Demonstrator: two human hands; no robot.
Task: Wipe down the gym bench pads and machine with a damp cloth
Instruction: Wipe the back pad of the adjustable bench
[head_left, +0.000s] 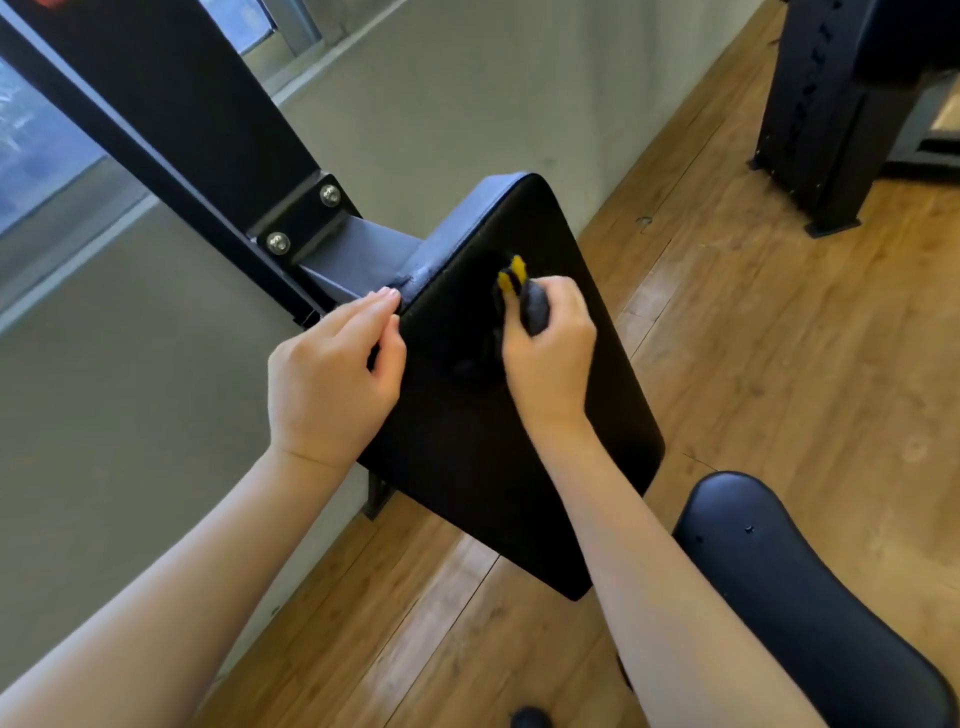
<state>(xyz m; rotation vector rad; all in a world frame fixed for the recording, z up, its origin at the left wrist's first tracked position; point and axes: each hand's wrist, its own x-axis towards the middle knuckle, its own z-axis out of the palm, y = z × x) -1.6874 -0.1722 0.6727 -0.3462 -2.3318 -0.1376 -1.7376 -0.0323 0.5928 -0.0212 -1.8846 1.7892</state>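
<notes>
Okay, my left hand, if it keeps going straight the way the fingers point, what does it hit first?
Probably the grey metal bracket behind the black pad; the left hand fingertips sit at the pad's edge, depth unclear.

One head-worn view looks steeply down, close over the pad (519, 415) and floor (753, 364).

A wooden floor (753, 364) runs under everything, its planks warm brown. A grey wall (130, 415) stands on the left side, with a window (36, 150) above it, at the upper left corner.
</notes>
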